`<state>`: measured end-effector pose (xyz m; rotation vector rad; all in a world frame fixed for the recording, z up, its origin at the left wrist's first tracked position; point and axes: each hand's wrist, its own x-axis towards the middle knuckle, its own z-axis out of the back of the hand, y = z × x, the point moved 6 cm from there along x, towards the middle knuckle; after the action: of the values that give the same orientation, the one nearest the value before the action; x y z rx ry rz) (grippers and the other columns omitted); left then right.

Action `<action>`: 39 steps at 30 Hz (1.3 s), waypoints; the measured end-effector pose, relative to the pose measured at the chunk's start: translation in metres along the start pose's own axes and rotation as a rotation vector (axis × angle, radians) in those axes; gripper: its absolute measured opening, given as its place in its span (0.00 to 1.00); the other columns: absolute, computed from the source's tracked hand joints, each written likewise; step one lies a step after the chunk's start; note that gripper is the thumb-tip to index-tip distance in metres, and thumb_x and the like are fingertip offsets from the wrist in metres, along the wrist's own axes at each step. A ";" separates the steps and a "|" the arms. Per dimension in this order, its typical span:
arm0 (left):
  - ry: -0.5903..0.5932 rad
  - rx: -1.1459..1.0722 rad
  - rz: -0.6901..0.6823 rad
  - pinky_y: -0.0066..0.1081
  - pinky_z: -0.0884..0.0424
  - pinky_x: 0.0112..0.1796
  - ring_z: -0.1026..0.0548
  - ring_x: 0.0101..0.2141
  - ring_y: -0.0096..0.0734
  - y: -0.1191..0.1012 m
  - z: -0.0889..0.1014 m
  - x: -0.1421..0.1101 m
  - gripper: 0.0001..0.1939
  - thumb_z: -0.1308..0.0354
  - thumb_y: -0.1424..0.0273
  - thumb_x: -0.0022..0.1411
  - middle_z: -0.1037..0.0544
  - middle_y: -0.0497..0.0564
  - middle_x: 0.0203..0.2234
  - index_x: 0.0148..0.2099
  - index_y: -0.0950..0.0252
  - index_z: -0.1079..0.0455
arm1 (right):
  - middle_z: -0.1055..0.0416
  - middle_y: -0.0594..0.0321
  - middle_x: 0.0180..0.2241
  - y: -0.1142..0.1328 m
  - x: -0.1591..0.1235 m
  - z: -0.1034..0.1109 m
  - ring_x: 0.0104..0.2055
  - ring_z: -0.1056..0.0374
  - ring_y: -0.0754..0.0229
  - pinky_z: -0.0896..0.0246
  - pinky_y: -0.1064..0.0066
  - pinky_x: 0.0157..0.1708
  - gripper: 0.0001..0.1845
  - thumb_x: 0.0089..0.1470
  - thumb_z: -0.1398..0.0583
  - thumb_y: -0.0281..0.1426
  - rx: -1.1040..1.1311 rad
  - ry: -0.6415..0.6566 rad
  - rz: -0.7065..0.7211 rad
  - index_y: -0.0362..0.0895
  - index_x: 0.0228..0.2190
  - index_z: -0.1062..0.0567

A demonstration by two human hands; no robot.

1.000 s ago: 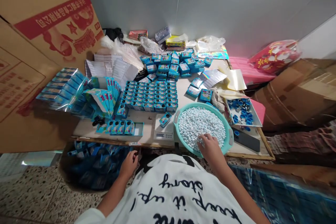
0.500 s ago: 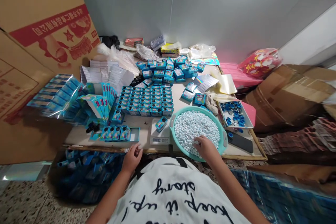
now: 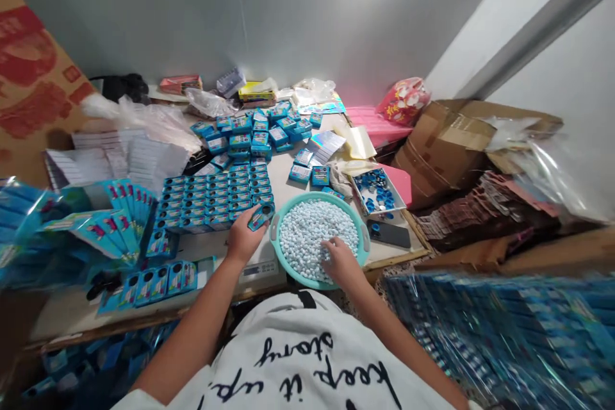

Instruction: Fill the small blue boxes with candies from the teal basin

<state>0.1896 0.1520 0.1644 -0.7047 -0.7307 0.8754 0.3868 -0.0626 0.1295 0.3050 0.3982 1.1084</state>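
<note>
My left hand (image 3: 243, 238) is closed on a small blue box (image 3: 261, 217), held above the white digital scale (image 3: 259, 271). The box is tilted, its dark round spot facing up. My right hand (image 3: 342, 262) dips curled fingers into the small white pellets (image 3: 312, 230) filling a turquoise basin (image 3: 362, 230); what the fingertips pinch is hidden. To the left of my left hand, similar boxes (image 3: 209, 195) stand in tight rows. A shorter row of blue boxes (image 3: 158, 282) lines the front edge of the table.
A pile of blue boxes (image 3: 259, 131) lies at the back. Right of the basin are a tray of blue caps (image 3: 377, 192) and a dark phone (image 3: 390, 234). Folded blue cartons (image 3: 113, 224) stand at left; brown cardboard boxes (image 3: 432, 141) sit beyond the table on the right.
My left hand has moved from the table edge to the scale and lifted the blue box there. My right hand stays in the pellets. The view has swung right.
</note>
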 end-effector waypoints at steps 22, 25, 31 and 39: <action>0.133 -0.238 0.088 0.41 0.26 0.50 0.24 0.50 0.42 -0.063 -0.112 -0.004 0.34 0.32 0.64 0.52 0.22 0.55 0.49 0.61 0.61 0.35 | 0.28 0.66 0.29 -0.020 0.047 0.004 0.30 0.36 0.62 0.42 0.72 0.34 0.07 0.44 0.39 0.26 0.614 0.047 0.124 0.46 0.30 0.23; 0.146 -0.189 0.015 0.41 0.28 0.52 0.24 0.50 0.42 -0.067 -0.110 -0.006 0.27 0.33 0.66 0.53 0.22 0.53 0.49 0.56 0.60 0.30 | 0.33 0.69 0.20 -0.031 0.051 -0.005 0.22 0.42 0.65 0.46 0.74 0.24 0.06 0.42 0.36 0.33 1.152 -0.007 -0.157 0.45 0.26 0.25; 0.187 -0.186 -0.104 0.40 0.29 0.52 0.25 0.48 0.41 -0.085 -0.104 -0.008 0.24 0.34 0.71 0.52 0.22 0.53 0.47 0.52 0.61 0.28 | 0.40 0.71 0.20 -0.030 0.072 0.016 0.18 0.48 0.69 0.51 0.77 0.17 0.12 0.48 0.44 0.41 1.595 -0.189 -0.330 0.47 0.24 0.39; 0.285 -0.247 -0.134 0.40 0.30 0.50 0.25 0.46 0.39 -0.101 -0.115 -0.014 0.24 0.35 0.75 0.49 0.22 0.52 0.43 0.51 0.61 0.28 | 0.46 0.73 0.19 -0.006 0.091 0.073 0.18 0.48 0.70 0.51 0.77 0.17 0.13 0.48 0.43 0.34 1.892 -0.414 -0.172 0.47 0.21 0.44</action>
<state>0.3171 0.0662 0.1761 -0.9663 -0.6264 0.5523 0.4605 0.0146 0.1778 2.0528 0.9787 0.1451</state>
